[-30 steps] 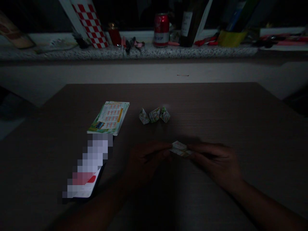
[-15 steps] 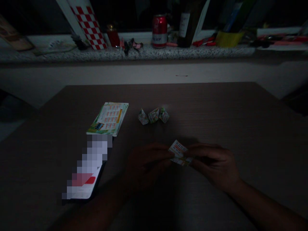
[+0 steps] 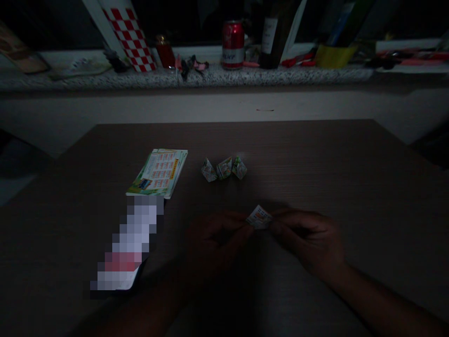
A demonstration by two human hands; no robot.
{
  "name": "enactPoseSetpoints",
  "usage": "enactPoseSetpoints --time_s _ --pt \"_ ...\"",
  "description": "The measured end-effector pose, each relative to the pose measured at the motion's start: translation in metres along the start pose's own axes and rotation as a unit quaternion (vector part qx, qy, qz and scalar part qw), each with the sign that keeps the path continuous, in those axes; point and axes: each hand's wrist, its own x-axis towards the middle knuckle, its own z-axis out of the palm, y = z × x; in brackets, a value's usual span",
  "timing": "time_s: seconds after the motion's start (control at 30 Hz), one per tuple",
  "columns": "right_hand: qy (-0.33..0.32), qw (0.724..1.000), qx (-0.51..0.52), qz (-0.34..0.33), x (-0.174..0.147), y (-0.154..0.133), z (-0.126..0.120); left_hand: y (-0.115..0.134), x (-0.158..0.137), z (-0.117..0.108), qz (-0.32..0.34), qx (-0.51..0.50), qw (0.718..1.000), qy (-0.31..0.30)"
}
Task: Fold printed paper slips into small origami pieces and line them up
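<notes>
Between both hands is a small folded piece of printed paper (image 3: pixel 259 217), held just above the table. My left hand (image 3: pixel 215 236) pinches its left corner between thumb and fingers. On the opposite side, my right hand (image 3: pixel 310 234) grips the right corner the same way. Beyond the hands, three small folded paper shapes (image 3: pixel 224 168) stand close together in a row. A stack of printed calendar cards (image 3: pixel 159 174) lies to the left of them. The light is dim, so the paper's fine creases cannot be made out.
A phone (image 3: pixel 131 243) with a blurred, lit screen lies in front of the cards, left of my left hand. Behind the wooden table (image 3: pixel 315 154), a stone windowsill (image 3: pixel 196 80) carries a red can (image 3: pixel 233 44), a dark bottle (image 3: pixel 269 42) and a red-and-white checkered cylinder (image 3: pixel 131 37).
The lower flap of the paper has folded out of sight, leaving a smaller diamond shape. My thumbs have moved up and inward against it. The other things have stayed put.
</notes>
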Motion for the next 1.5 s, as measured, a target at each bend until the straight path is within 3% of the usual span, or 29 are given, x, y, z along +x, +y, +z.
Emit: enactPoseSetpoints --time_s 0.3,0.5,0.7,0.83,0.97,1.2,1.37,1.5 --pt "0.031 0.992 0.083 0.087 -0.004 0.006 0.005 0.001 0.000 0.006 -0.100 -0.018 0.995 -0.001" --pt "0.021 0.991 0.095 0.097 -0.004 0.005 0.005 -0.002 -0.002 0.008 -0.128 -0.041 0.991 -0.010" --pt "0.030 0.990 0.089 0.105 -0.003 0.002 0.006 0.001 -0.003 0.011 -0.153 -0.117 0.981 0.028" --pt "0.026 0.993 0.063 0.093 -0.002 0.004 0.004 0.000 -0.002 0.006 -0.147 -0.066 0.987 0.004" --pt "-0.015 0.997 0.027 0.068 -0.003 0.006 0.002 -0.006 0.002 0.000 -0.149 -0.061 0.985 -0.070" --pt "-0.068 0.997 -0.023 0.038 -0.006 0.008 0.001 -0.008 0.008 -0.004 -0.103 -0.014 0.985 -0.136" --pt "-0.060 0.997 -0.025 0.050 -0.007 0.009 -0.001 -0.005 0.010 -0.004 -0.113 -0.029 0.982 -0.149" --pt "-0.016 0.997 -0.030 0.068 -0.005 0.008 0.000 -0.002 0.012 -0.003 -0.139 -0.050 0.976 -0.158"
